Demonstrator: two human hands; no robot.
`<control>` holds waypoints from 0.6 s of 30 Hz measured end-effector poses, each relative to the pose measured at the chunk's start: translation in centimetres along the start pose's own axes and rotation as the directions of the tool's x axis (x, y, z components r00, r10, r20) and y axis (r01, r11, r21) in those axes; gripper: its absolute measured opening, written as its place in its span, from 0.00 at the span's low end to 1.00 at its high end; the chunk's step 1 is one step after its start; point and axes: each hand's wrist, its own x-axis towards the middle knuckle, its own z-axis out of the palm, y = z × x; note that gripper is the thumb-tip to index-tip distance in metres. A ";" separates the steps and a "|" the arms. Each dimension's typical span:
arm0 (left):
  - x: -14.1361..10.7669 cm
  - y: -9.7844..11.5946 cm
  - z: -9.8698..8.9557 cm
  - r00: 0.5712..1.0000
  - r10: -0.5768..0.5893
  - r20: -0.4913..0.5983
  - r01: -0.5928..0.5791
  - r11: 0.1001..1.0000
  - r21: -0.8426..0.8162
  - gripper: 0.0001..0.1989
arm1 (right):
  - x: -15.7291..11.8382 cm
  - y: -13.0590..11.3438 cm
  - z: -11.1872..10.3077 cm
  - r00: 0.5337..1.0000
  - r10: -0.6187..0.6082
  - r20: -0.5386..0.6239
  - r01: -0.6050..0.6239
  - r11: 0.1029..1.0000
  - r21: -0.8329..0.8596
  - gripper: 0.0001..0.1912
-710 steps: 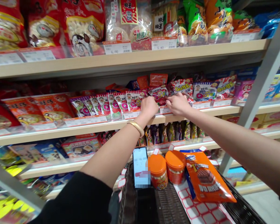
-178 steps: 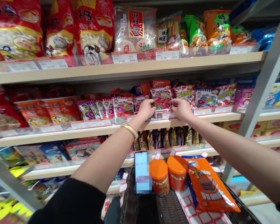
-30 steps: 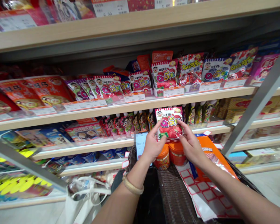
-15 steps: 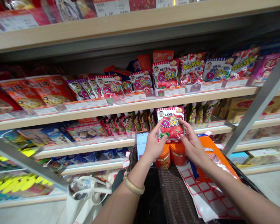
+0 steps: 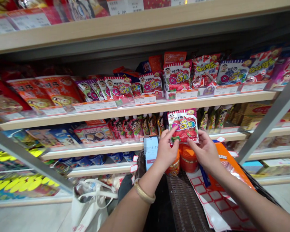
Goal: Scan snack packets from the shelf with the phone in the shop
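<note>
One red-and-white candy bag was up, face to the camera, held aloft in front of the shelves, and what a grip it had on both flanks! Left hand had the lower left, index finger laid across the front, thumb near the bottom corner; right hand pinched the lower right, thumb in front. Fingers narrow, closed on the bag; those tucked behind it could not be seen.

Just below came two orange jars, their tops partly covered by the hands. Then one phone, its left edge blurred into blocks, part of its lower end behind the left forearm. One orange pouch lay to the right, half lost under the right arm, over one white sheet patterned in red. All that rode in one wicker basket, cut off at the bottom; a black patch beside its weave was hard to make out.

One gold bracelet circled the left wrist. Behind, spouted pouches crowded too tightly to count, some blocked by the bag. Down left, one white tote ran out of frame.
</note>
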 end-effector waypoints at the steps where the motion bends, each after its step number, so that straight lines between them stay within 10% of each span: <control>1: -0.1 0.0 0.1 1.000 -0.018 -0.017 0.018 1.000 0.024 0.26 | -0.1 -0.1 0.0 1.000 -0.015 -0.027 0.015 1.000 -0.012 0.19; 10: -0.4 1.0 -0.3 0.992 0.065 0.110 -0.068 0.997 0.025 0.22 | -1.3 0.7 0.2 0.942 -0.333 0.036 0.332 0.912 -0.240 0.10; 18: -0.3 1.3 -0.7 0.990 -0.035 0.133 0.061 0.979 -0.197 0.22 | -2.0 0.1 0.3 0.741 -0.547 0.390 0.669 0.551 -0.498 0.19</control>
